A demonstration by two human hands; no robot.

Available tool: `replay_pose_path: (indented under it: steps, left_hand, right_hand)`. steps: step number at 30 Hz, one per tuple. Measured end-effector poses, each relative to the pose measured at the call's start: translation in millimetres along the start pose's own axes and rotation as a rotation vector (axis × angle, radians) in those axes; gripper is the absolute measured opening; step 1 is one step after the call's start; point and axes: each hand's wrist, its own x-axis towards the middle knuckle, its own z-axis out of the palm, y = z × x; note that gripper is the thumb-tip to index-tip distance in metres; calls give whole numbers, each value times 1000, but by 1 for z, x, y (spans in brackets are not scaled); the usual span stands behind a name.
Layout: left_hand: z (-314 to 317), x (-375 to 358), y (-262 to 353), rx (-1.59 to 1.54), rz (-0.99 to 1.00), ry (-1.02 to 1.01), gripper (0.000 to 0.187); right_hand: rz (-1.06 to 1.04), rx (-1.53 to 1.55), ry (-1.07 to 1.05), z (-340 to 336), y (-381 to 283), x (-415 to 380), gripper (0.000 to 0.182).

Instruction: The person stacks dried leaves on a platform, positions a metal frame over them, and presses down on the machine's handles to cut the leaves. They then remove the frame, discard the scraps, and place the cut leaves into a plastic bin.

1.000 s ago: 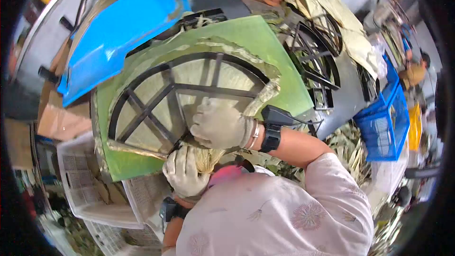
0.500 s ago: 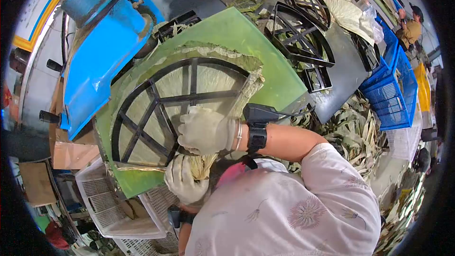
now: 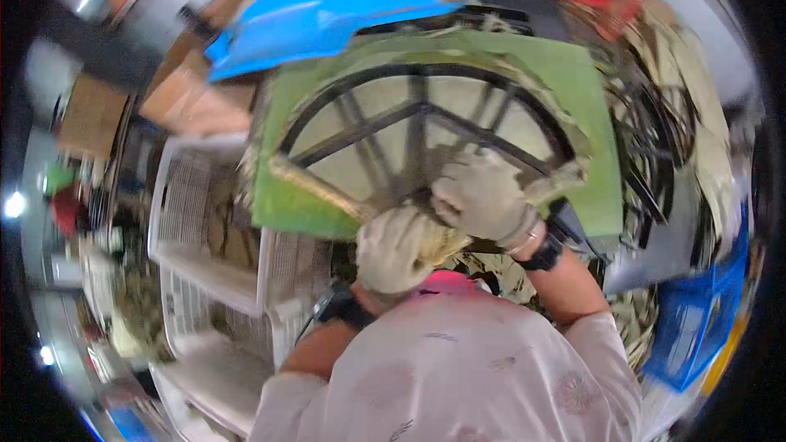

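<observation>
A black fan-shaped cutting die [image 3: 417, 106] lies on a pale dried palm leaf [image 3: 467, 106], whose ragged edge shows around the die's curve. Beneath both is a green cutting board [image 3: 602, 172]. My left hand [image 3: 393, 250], in a pale glove, is closed around the leaf's gathered, straw-coloured base at the near side of the board. My right hand [image 3: 483, 196], also gloved, has its fingers curled over the die near its narrow end. Motion blurs the view, and the hands cover the die's tip.
A blue machine part [image 3: 327, 12] overhangs the far left of the board. White plastic crates [image 3: 209, 278] stand at lower left. Several black dies [image 3: 655, 147] and dried leaves [image 3: 704, 115] lie to the right, with a blue crate [image 3: 684, 336] at lower right.
The view has swung, so the board now appears level instead of tilted and the blue machine part sits higher. Both hands stay at the die's narrow end.
</observation>
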Motion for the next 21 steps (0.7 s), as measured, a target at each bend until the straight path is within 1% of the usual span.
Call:
replay_pose_path:
  steps: [1, 2, 3, 4, 5, 7, 12, 16, 21]
  left_hand:
    - [4, -3, -1, 8, -16, 34, 69]
    - [2, -2, -1, -36, -26, 17, 75]
    - [1, -4, -4, -21, -66, 34, 75]
    - [4, -5, -3, -35, -44, 46, 77]
    - [6, -6, -3, -56, -16, 57, 78]
    - [9, -7, -5, -59, -19, 101, 77]
    - [12, -10, -7, -70, -6, 117, 76]
    - [14, -12, -10, -95, -9, 134, 74]
    - [13, -8, -13, -131, 35, 162, 72]
  right_hand:
    - [17, 21, 7, 2, -1, 2, 16]
    - [-32, 39, -12, 1, -4, 4, 16]
    - [-2, -1, -19, 1, -5, 6, 17]
    - [36, -48, -24, 0, -4, 4, 18]
    - [11, -48, -42, 1, -4, 4, 18]
    - [15, -59, -13, 3, -4, 5, 20]
    - [5, -45, -48, 2, -6, 9, 17]
    - [40, -52, -47, 5, -9, 10, 19]
    - [50, -72, -75, 5, -12, 14, 20]
